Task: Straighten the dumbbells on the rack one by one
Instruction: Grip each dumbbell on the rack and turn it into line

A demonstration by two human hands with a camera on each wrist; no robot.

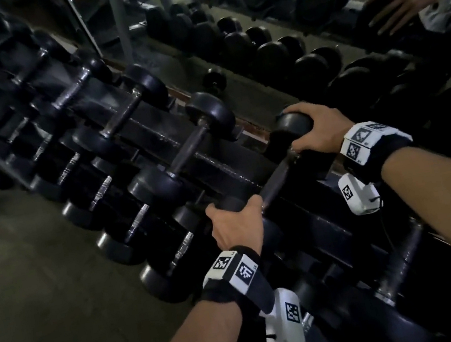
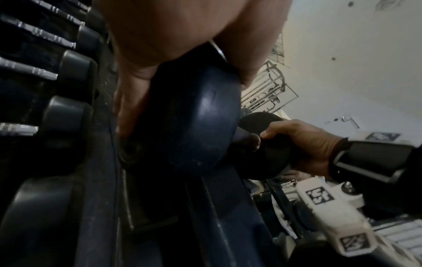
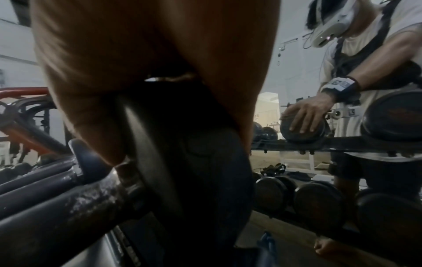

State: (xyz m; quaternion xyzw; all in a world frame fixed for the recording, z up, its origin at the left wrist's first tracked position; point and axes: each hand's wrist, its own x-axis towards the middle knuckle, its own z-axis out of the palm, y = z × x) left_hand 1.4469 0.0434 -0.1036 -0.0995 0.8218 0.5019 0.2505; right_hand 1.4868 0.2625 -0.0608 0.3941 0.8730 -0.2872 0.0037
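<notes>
A dark dumbbell [image 1: 275, 178] lies slanted on the top tier of the black rack [image 1: 230, 170]. My left hand [image 1: 235, 223] grips its near head, fingers curled over the rim. Seen from the left wrist, that blue-black head [image 2: 189, 117] fills the middle under my left hand [image 2: 160, 45]. My right hand [image 1: 316, 127] grips the far head [image 1: 291, 126] from above. From the right wrist, the far head [image 3: 194, 171] sits under my palm [image 3: 148, 45], and the worn handle [image 3: 68, 207] runs off to the lower left.
More dumbbells [image 1: 192, 143] lie side by side up the top tier to the left. A lower row with chrome handles [image 1: 101, 189] sits in front. A mirror behind the rack repeats the dumbbells and a hand [image 1: 405, 0]. Bare floor [image 1: 29, 296] lies to the left.
</notes>
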